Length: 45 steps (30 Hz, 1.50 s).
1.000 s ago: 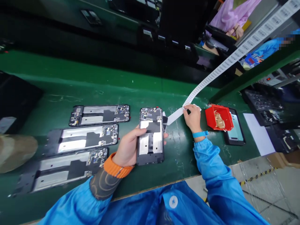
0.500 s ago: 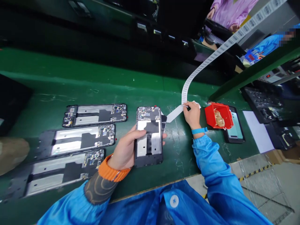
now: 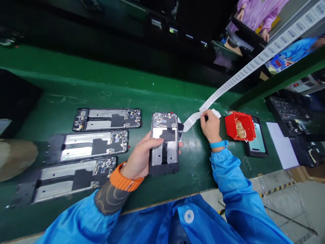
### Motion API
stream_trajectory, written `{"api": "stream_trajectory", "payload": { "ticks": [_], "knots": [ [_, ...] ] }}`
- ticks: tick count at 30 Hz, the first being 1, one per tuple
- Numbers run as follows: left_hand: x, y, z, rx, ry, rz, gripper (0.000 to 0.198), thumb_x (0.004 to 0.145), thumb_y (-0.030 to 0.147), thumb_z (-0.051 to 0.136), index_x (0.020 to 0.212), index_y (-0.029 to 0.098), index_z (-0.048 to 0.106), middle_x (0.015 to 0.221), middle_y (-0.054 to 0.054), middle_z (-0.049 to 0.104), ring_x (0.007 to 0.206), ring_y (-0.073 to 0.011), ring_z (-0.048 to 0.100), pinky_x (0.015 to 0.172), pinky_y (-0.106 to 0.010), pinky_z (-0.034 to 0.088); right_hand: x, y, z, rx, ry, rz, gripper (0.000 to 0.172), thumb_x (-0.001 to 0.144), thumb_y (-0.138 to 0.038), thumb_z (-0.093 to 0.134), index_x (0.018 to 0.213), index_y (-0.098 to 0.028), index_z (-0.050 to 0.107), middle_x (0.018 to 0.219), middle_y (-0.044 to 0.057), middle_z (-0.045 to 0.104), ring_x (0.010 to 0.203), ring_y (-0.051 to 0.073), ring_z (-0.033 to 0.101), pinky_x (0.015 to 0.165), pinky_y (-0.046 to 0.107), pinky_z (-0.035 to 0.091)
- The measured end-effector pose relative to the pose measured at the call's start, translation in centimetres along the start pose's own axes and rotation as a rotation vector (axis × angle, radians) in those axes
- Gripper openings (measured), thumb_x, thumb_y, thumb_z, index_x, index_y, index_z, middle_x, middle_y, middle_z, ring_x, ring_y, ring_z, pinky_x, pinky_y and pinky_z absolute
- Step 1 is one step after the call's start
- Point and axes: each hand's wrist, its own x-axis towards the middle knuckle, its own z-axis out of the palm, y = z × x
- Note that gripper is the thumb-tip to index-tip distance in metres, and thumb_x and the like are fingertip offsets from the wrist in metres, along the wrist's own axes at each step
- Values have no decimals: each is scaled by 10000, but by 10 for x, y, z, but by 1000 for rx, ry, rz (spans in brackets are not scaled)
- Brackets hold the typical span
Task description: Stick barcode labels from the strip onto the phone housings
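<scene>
My left hand [image 3: 141, 152] is closed around a phone frame [image 3: 165, 162] with its circuit board showing at the top, held upright above the bench. My right hand [image 3: 210, 127] pinches a long strip of barcode labels [image 3: 236, 76], which runs from the fingers up to the upper right. From the pinch, a bare stretch of white backing paper [image 3: 191, 121] trails left towards a dark piece [image 3: 180, 127] partly hidden behind the phone frame. Three more opened phone frames, among them one at the back [image 3: 106, 119], lie in a row to the left.
Right of my right hand stands a red bin [image 3: 228, 126] holding rubber-band-like loops, beside a dark tray [image 3: 265, 152] with a phone-like panel. A green post [image 3: 254, 93] slants at the right. Across the bench is a person in pink [image 3: 264, 12]; a blue sleeve [image 3: 299, 49] shows nearby.
The label strip hangs straighter, its curve above my right hand mostly gone. Both hands keep their grips. The whole view has shifted slightly.
</scene>
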Motion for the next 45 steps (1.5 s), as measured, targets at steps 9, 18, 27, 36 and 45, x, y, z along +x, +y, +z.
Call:
{"api": "stream_trajectory", "payload": {
  "ticks": [9, 18, 27, 36, 45],
  "knots": [
    [12, -5, -2, -122, 12, 52, 582, 905, 642, 524, 1182, 156, 684, 862, -115, 775, 765, -297, 751, 659, -396, 593, -32, -62, -25, 677, 112, 127, 103, 892, -295, 662, 897, -230, 582, 775, -4, 659, 621, 160, 651, 584, 310, 532],
    [14, -12, 1, -79, -40, 97, 619, 1036, 618, 268, 1319, 219, 647, 976, -67, 771, 986, -289, 734, 801, -398, 606, -70, -118, -35, 994, -599, 86, 99, 965, -305, 618, 981, -225, 675, 715, -18, 633, 549, 106, 572, 496, 254, 469],
    [14, -19, 7, -69, 32, 116, 557, 1043, 547, 368, 1476, 243, 541, 1085, -47, 761, 1106, -288, 706, 889, -400, 604, -74, -121, -36, 942, -781, 29, 166, 935, -219, 602, 948, -261, 442, 785, -40, 611, 644, 110, 562, 559, 255, 455],
    [13, -23, 10, -13, 85, 148, 567, 1042, 541, 372, 1410, 177, 601, 1096, -66, 757, 1163, -297, 684, 937, -412, 590, -76, -125, -39, 826, -781, -30, 212, 915, -198, 605, 929, -270, 406, 769, -44, 594, 633, 125, 559, 539, 277, 427],
    [15, -26, 8, 29, 95, 182, 582, 1014, 574, 425, 1351, 150, 639, 1059, -78, 760, 1168, -321, 677, 983, -456, 570, -74, -126, -39, 875, -810, -28, 211, 914, -194, 595, 924, -268, 398, 763, -47, 572, 636, 121, 545, 544, 274, 427]
  ]
}}
